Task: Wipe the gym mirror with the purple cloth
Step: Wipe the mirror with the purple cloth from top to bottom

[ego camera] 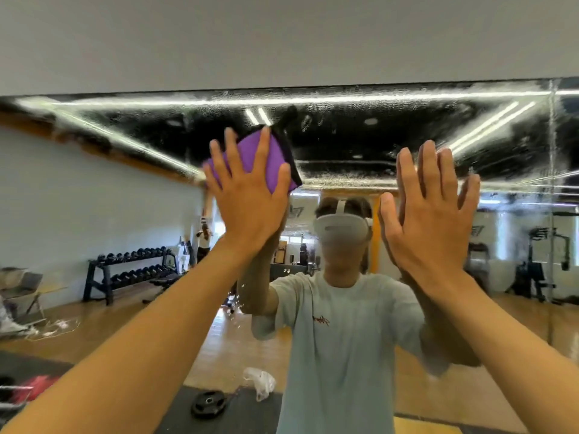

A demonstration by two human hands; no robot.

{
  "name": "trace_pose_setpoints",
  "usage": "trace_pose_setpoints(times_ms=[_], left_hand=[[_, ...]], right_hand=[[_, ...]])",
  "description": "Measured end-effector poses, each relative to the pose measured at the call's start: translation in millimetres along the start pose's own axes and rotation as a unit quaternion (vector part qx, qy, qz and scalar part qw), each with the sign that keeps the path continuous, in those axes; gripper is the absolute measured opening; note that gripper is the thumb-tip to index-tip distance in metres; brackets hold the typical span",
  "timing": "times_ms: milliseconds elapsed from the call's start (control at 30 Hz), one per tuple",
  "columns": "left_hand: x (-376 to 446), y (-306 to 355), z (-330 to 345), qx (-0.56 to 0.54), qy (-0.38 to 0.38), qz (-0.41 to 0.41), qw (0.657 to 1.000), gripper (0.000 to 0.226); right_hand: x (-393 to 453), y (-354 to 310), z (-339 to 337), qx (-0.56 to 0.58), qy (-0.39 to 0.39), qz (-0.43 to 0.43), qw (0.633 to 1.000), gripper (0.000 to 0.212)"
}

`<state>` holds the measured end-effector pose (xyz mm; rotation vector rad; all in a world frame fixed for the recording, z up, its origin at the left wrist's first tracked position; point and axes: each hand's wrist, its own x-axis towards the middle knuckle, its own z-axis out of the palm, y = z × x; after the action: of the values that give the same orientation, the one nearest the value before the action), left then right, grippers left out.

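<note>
Two bare arms reach up from the bottom of the view, and both hands are flat against the gym mirror (407,126). The left hand (247,195) has its fingers spread out straight and it presses the purple cloth (250,158) onto the glass, high up near the top edge of the mirror. The cloth is folded, and a dark trim shows along its right side. The right hand (429,211) is open too, with fingers straight and close together, and it holds nothing — it looks like it just leans on the glass to keep the person steady. The two hands are well apart. The glass up high looks wet and streaky, with many small drops, so I think the wiping step is going on now and a lot is left to do. Next, the left hand should push the cloth sideways along the wet strip — firm and flat, so no streaks stay. Low in the mirror you can see a rack of dumbbells (131,270) and a weight plate (208,404) on the floor.
</note>
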<state>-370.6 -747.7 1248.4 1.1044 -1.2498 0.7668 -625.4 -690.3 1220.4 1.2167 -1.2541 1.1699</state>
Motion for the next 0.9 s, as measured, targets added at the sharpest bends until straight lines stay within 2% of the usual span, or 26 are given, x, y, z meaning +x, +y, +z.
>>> trace_pose_setpoints(times_ms=[133,233,300,367,500,600,733,800,900], left_hand=[[31.2,74.4,7.2,-0.01,-0.003,0.097,0.995,0.071],[19.4,122.0,14.1,0.007,-0.015,0.224,0.974,0.067],[17.3,120.9,13.7,0.021,-0.031,0.295,0.955,0.065],[30.2,100.2,9.4,0.01,-0.028,0.324,0.946,0.068],[60.0,36.0,1.3,-0.007,-0.017,0.182,0.983,0.074],[58.6,-3.0,-3.4,-0.001,-0.014,0.124,0.992,0.076],[37.9,-1.3,-1.0,0.0,-0.003,0.047,0.999,0.075],[24.9,14.0,-0.5,0.0,0.001,0.032,1.0,0.075],[-9.3,44.3,4.9,-0.005,0.002,0.094,0.996,0.071]], right_hand=[[0.3,-0.3,1.8,0.002,0.008,0.001,1.0,0.069],[0.4,-1.0,2.5,0.006,0.014,0.01,1.0,0.07],[1.0,-1.5,1.1,0.01,0.012,0.008,1.0,0.072],[1.3,-1.2,-0.1,0.01,0.009,0.005,1.0,0.072],[0.1,-0.6,-0.1,0.008,0.005,0.005,1.0,0.072],[-0.3,-1.0,1.0,0.008,0.007,0.004,1.0,0.071],[-1.3,-1.3,1.3,0.006,0.009,0.006,1.0,0.071],[-1.3,-1.8,1.0,0.002,0.009,0.006,1.0,0.071],[-0.7,-2.6,1.1,-0.003,0.005,0.002,1.0,0.07]])
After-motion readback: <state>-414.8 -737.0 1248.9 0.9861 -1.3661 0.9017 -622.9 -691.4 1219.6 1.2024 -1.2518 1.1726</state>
